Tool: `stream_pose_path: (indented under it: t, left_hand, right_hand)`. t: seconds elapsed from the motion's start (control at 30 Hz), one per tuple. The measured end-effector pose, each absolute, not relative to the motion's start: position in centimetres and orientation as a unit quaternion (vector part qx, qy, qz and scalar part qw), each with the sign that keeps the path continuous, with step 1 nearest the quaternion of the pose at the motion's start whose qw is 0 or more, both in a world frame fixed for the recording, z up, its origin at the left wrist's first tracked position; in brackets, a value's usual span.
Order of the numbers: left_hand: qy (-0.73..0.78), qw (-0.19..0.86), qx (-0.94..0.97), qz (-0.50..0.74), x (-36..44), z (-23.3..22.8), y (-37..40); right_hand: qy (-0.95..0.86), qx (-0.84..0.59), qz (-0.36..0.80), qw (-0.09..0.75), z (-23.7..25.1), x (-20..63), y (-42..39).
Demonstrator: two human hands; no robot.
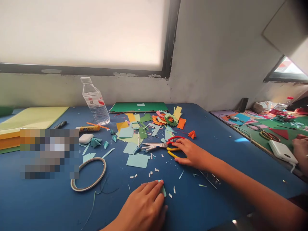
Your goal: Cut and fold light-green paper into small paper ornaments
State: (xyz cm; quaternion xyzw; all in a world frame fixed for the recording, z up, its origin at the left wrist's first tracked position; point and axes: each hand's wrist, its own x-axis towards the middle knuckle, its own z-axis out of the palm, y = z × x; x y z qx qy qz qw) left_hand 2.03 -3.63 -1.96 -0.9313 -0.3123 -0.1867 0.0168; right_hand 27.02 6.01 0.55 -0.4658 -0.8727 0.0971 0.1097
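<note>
My right hand (pixel 191 153) has its fingers and thumb around the yellow-and-red handles of a pair of scissors (pixel 163 145), whose blades point left and lie apart over paper scraps. Close to the table's front, my left hand (pixel 146 203) is closed with its fingers curled over a small light-blue piece of paper (pixel 164 190). Only the edge of that paper shows; the rest is under the fingers. Just beyond it lie a light-blue paper rectangle (pixel 138 160) and several tiny white bits. A blue-handled tool, partly covered by scraps, sits by the scissor tips.
At the left are an embroidery-hoop-like ring (pixel 105 168), a glue stick (pixel 88 128), a white earphone case (pixel 86 138) and folded teal paper pieces (pixel 96 142). A water bottle (pixel 96 106) stands behind them. Colourful paper gears (pixel 165 118) lie farther back. Another person's hand (pixel 300 147) rests at the right-hand table.
</note>
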Motion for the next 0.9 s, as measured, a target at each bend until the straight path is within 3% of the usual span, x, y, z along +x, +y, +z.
stream_pose_path:
  t: [0.23, 0.43, 0.67, 0.9]
  left_hand:
    - [-0.277, -0.052, -0.954, -0.105, 1.5, -1.5, -2.9]
    - [-0.230, -0.130, -0.955, -0.135, -0.3, -2.9, -1.0]
    - [-0.244, -0.089, -0.955, -0.147, 0.0, -2.1, -1.1]
    - [-0.282, -0.059, -0.954, -0.085, 1.2, 0.1, 2.5]
  right_hand:
    - [-0.877, -0.458, 0.103, 0.102, 1.5, 26.5, 10.2]
    - [-0.773, -0.613, 0.134, 0.100, 0.8, 27.8, 7.7]
    - [-0.721, -0.654, 0.227, 0.026, 2.5, 28.1, 6.6]
    - [-0.705, -0.682, 0.195, -0.023, 3.7, 26.8, 6.6]
